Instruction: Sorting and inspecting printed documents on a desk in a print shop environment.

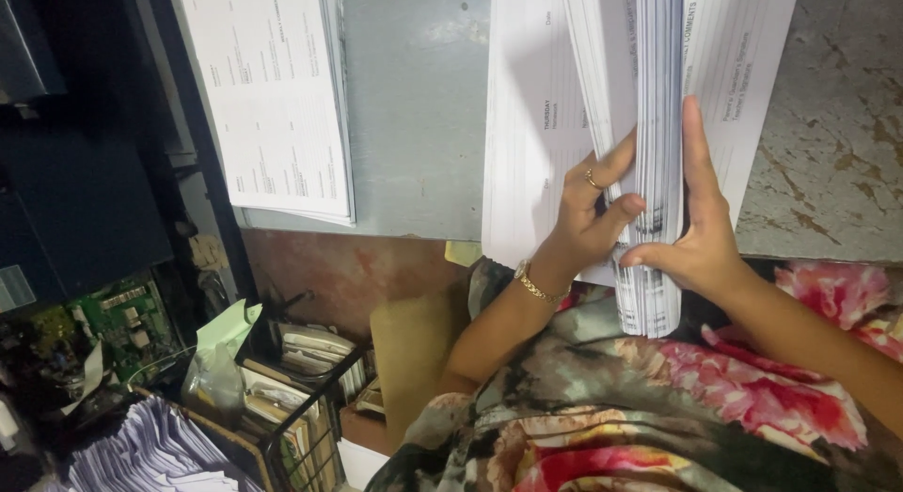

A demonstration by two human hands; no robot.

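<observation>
- The left hand point(591, 214), wearing a gold ring and a gold chain bracelet, was closed on the thick upright sheaf of white printed pages point(654, 153), thumb pressed against the near edge and fingers curled behind.
- The right hand point(698, 230) gripped the same sheaf from the other side, index finger stretched up along the paper and thumb hooked under the lower edge.
- The sheaf stood on edge between both hands, rising from an open white printed booklet point(527, 125) that lay on the grey metal tabletop point(414, 106) and overhung its near edge (the lower ends of the pages projected past the table over the lap).
- A second open white printed booklet point(273, 87) lay flat on the same tabletop, well apart to the left.
- The worn, stained stone-like surface point(837, 134) adjoined the tabletop on the right.
- The floral fabric garment in red, pink and grey point(658, 407) filled the lower right.
- Below the table to the left stood a black wire rack holding stacked books point(301, 398), a green circuit board point(127, 323) and a pile of loose white sheets point(150, 454).
</observation>
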